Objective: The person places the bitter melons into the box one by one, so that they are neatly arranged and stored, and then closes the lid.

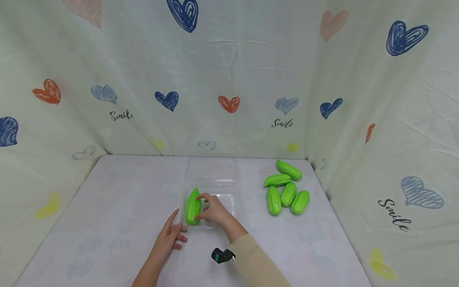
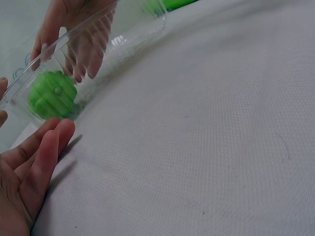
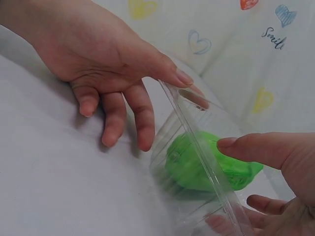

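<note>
One bright green, ridged gourd (image 1: 192,208), resembling a bitter melon, lies lengthwise along the left side of a clear plastic box (image 1: 227,204). The box's hinged lid (image 1: 211,169) is laid back, away from me. Over the box, my right hand (image 1: 215,211) has its thumb and fingers spread beside the gourd. In the left wrist view those fingers (image 2: 93,59) hang loosely inside the box wall. My left hand (image 1: 169,236) is at the box's front left corner, fingers extended. The right wrist view puts its thumb and index finger at the rim (image 3: 184,123).
Several more green gourds (image 1: 274,200) lie in a loose group on the table, right of the box. A pale cloth covers the table (image 1: 125,207). Curtains with heart prints (image 1: 251,71) stand behind and at both sides. A small black device (image 1: 221,255) sits at my right sleeve.
</note>
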The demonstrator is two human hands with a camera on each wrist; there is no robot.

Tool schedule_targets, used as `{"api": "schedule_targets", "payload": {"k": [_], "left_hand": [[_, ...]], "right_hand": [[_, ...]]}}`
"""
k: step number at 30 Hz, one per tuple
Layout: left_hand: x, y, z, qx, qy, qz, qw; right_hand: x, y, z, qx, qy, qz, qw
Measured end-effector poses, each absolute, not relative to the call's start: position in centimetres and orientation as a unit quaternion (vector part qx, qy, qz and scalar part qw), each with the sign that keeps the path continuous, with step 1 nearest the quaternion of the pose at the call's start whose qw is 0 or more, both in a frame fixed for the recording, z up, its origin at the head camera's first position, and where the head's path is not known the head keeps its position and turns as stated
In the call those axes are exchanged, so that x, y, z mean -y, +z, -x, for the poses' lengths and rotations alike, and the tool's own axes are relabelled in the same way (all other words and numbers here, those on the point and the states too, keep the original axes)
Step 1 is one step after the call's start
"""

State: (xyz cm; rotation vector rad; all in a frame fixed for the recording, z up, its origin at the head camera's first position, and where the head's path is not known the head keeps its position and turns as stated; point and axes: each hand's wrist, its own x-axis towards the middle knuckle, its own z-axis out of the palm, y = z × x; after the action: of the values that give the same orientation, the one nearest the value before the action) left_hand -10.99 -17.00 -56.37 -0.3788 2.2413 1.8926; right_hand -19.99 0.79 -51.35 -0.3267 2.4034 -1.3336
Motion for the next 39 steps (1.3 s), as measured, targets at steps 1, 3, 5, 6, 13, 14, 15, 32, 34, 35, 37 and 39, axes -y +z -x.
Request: {"api": "schedule_targets", "payload": {"k": [1,3,5,6,13,14,15,32,34,35,37,39], "left_hand": [[17.0,-56.4,11.0,-0.754,0.637,0.128,0.091],[17.0,-56.4,11.0,-0.754,0.638,0.129,0.091],[17.0,-56.3,11.0,-0.752,0.640,0.130,0.090],[17.0,-56.3,11.0,-0.752,0.640,0.131,0.091],[16.9,-56.2,11.0,-0.753,0.637,0.136,0.094],[16.9,-56.2,11.0,-0.753,0.636,0.138,0.094],[16.9,-56.2,11.0,-0.754,0.636,0.138,0.094],[16.9,-56.3,11.0,-0.756,0.636,0.132,0.085],[16.9,-56.2,10.9,-0.756,0.635,0.135,0.086],[16.8,-56.2,10.9,-0.756,0.635,0.135,0.085],[16.8,-56.2,10.9,-0.756,0.636,0.132,0.084],[16.8,-56.2,10.8,-0.755,0.637,0.131,0.082]], "right_hand": [[-0.9,-51.2,20.0,-0.853,-0.475,0.117,0.184],[-1.2,-51.0,20.0,-0.851,-0.478,0.120,0.182],[-1.5,-50.7,20.0,-0.850,-0.479,0.124,0.181],[-1.6,-50.6,19.9,-0.850,-0.479,0.124,0.180],[-2.7,-49.8,20.1,-0.849,-0.484,0.133,0.165],[-2.8,-49.7,20.1,-0.848,-0.487,0.136,0.162],[-3.0,-49.6,20.1,-0.847,-0.488,0.139,0.160],[-6.5,-48.4,19.9,-0.825,-0.540,0.126,0.109],[-7.0,-48.4,19.9,-0.820,-0.550,0.124,0.100],[-7.2,-48.4,19.8,-0.819,-0.553,0.121,0.096],[-7.6,-48.4,19.8,-0.817,-0.558,0.116,0.086],[-8.0,-48.5,19.7,-0.819,-0.558,0.108,0.079]]}}
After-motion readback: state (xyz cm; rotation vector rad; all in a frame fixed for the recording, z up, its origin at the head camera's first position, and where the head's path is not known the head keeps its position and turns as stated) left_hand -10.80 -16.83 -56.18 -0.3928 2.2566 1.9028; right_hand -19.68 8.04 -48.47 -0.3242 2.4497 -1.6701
